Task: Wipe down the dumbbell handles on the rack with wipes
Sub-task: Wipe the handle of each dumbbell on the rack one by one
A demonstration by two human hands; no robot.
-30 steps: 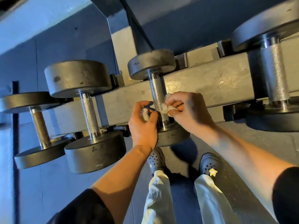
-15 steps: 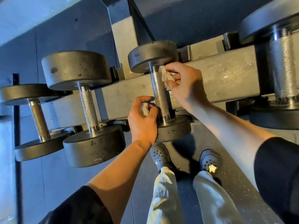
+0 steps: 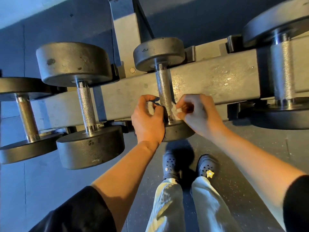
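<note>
Four dumbbells seated on grey rack beam (image 3: pixel 217 84), handles crosswise to beam. Centre dumbbell (image 3: pixel 158 54): knurled handle (image 3: pixel 164 91) between both hands at lower end, near front weight. Right hand (image 3: pixel 199 114): fingers curled, pinching white wipe (image 3: pixel 175 111) against handle's right side. Left hand (image 3: pixel 148 118): fingers curled round second wad of wipe (image 3: pixel 150 107), just beside handle's left side. Black clogs (image 3: pixel 207 166) on speckled floor below.
</note>
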